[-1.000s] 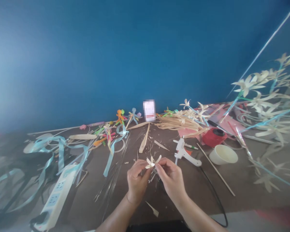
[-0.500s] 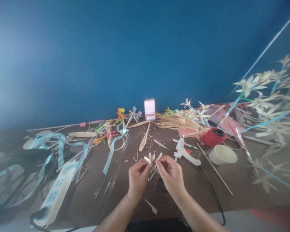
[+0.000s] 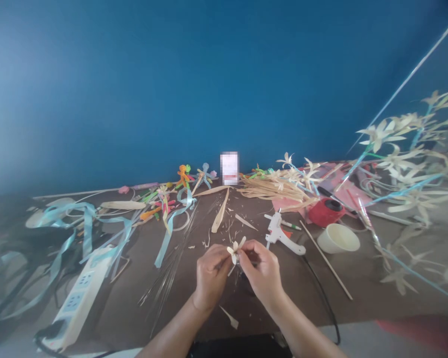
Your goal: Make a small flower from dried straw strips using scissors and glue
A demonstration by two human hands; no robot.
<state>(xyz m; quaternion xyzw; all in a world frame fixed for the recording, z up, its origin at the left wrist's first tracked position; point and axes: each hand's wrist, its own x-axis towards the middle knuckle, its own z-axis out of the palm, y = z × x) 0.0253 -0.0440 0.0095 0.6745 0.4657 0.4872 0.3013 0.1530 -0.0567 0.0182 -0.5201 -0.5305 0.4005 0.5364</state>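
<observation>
Low over the near middle of the table, a small cream flower (image 3: 235, 249) with narrow petals is held between my two hands. My left hand (image 3: 212, 271) pinches it from the left, fingers curled. From the right, my right hand (image 3: 262, 268) grips it with thumb and fingers closed. The fingers cover part of the petals and the flower's base. Pale scraps and a loose cream strip (image 3: 229, 317) lie on the table close to my hands. A long dried husk piece (image 3: 220, 214) rests just beyond them.
To the right lie a white glue gun (image 3: 283, 236), a thin stick (image 3: 326, 261), a cream cup (image 3: 338, 238) and a red roll (image 3: 325, 211). Finished flowers (image 3: 384, 134) on blue stems rise at far right. At left are a power strip (image 3: 76, 298), blue ribbon (image 3: 87, 223) and thin wires (image 3: 171, 258).
The petals between my fingers have turned from spread apart to a more upright, compact flower facing me. My hands stay close together. The whole view has shifted slightly.
</observation>
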